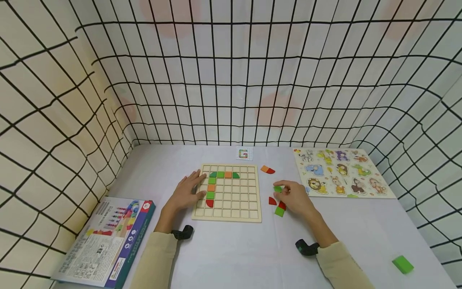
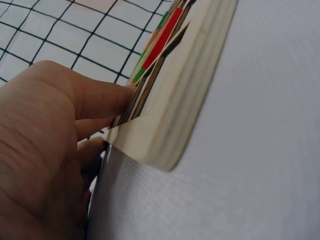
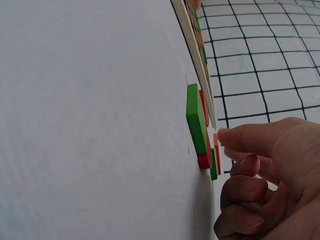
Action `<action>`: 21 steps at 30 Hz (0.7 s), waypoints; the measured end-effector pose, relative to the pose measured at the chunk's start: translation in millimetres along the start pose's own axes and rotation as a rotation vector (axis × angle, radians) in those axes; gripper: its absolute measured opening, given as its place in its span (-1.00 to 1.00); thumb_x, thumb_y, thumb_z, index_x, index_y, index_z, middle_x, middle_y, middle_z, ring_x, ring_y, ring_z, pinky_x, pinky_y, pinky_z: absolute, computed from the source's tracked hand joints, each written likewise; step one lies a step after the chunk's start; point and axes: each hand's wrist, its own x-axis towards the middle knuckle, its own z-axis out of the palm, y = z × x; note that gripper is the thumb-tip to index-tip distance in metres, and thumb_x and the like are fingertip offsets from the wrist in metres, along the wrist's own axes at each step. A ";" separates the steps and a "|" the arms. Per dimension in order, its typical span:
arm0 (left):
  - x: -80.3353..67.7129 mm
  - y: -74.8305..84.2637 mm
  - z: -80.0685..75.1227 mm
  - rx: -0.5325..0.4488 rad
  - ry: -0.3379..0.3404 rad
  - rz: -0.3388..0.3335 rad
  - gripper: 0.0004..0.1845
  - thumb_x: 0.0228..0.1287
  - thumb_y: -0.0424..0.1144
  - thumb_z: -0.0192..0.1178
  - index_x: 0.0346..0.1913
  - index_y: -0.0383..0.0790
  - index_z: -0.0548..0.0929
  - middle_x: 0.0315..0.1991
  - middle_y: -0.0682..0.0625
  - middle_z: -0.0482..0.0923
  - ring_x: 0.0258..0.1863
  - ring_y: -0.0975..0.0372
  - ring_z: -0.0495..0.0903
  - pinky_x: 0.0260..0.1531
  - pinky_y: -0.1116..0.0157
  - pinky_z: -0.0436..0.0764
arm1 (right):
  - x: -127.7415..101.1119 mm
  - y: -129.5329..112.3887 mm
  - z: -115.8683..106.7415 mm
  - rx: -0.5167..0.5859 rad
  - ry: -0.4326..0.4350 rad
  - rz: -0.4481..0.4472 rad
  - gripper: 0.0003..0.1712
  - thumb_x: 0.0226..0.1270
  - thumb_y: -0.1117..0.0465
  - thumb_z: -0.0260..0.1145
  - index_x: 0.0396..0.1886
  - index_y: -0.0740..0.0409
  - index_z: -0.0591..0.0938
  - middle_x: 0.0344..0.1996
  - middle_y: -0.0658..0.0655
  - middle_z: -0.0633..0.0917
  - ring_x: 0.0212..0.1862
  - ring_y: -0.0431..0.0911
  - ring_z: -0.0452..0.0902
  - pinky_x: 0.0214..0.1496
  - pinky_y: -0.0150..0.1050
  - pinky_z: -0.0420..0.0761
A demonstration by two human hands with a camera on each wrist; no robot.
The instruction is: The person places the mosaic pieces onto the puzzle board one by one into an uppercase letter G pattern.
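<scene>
A wooden grid board [image 1: 234, 200] lies flat in the middle of the table. Green, orange and red tiles [image 1: 211, 187] fill part of its top row and left column. My left hand [image 1: 189, 188] rests flat on the board's left edge, fingers straight; the left wrist view shows those fingers [image 2: 100, 100] against the board's rim [image 2: 185, 100]. Right of the board, my right hand [image 1: 286, 190] pinches a small green tile [image 1: 278, 188] at its fingertips. Loose red tiles [image 1: 272, 201] and a green tile [image 1: 279, 211] lie beside it. The green tile [image 3: 196, 118] also shows in the right wrist view.
An orange and red tile pair [image 1: 267, 169] lies behind the right hand. A small pattern card [image 1: 244, 153] sits behind the board. An animal puzzle [image 1: 341, 176] is at the right, a printed box [image 1: 108, 241] at the front left, and a green block [image 1: 402, 264] at the front right. Gridded walls enclose the table.
</scene>
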 end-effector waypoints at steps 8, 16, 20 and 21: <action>-0.1 0.4 0.2 0.001 0.001 0.001 -0.25 0.38 -0.07 0.16 0.59 -0.18 0.28 0.66 -0.18 0.04 0.67 -0.06 -0.01 0.64 -0.14 -0.09 | -0.2 6.7 -3.9 -0.036 -0.013 0.013 -0.54 0.41 0.24 0.30 0.29 0.12 0.65 -0.62 0.02 0.47 -0.57 -0.11 0.36 -0.53 -0.36 0.35; 0.2 -2.5 0.8 0.003 0.004 0.008 -0.25 0.38 -0.07 0.15 0.59 -0.19 0.29 0.66 -0.18 0.04 0.67 -0.07 -0.01 0.63 -0.16 -0.09 | -1.5 5.7 -3.6 -0.067 -0.020 0.033 -0.58 0.41 0.21 0.31 0.23 0.16 0.65 -0.65 0.00 0.48 -0.61 -0.11 0.36 -0.56 -0.36 0.31; 0.5 -3.6 1.5 0.003 0.003 0.007 -0.25 0.39 -0.07 0.15 0.59 -0.18 0.28 0.66 -0.17 0.03 0.67 -0.06 -0.02 0.64 -0.15 -0.09 | -2.2 5.5 -3.9 -0.062 -0.014 0.038 -0.61 0.40 0.20 0.32 0.19 0.16 0.67 -0.64 0.01 0.48 -0.59 -0.11 0.36 -0.55 -0.35 0.31; 0.4 -3.5 1.7 0.004 0.005 0.005 -0.25 0.39 -0.06 0.15 0.59 -0.17 0.28 0.66 -0.17 0.03 0.67 -0.05 -0.02 0.64 -0.14 -0.09 | -2.3 5.7 -3.9 -0.060 -0.013 0.037 -0.61 0.40 0.20 0.33 0.18 0.16 0.68 -0.63 0.01 0.48 -0.59 -0.11 0.36 -0.54 -0.35 0.31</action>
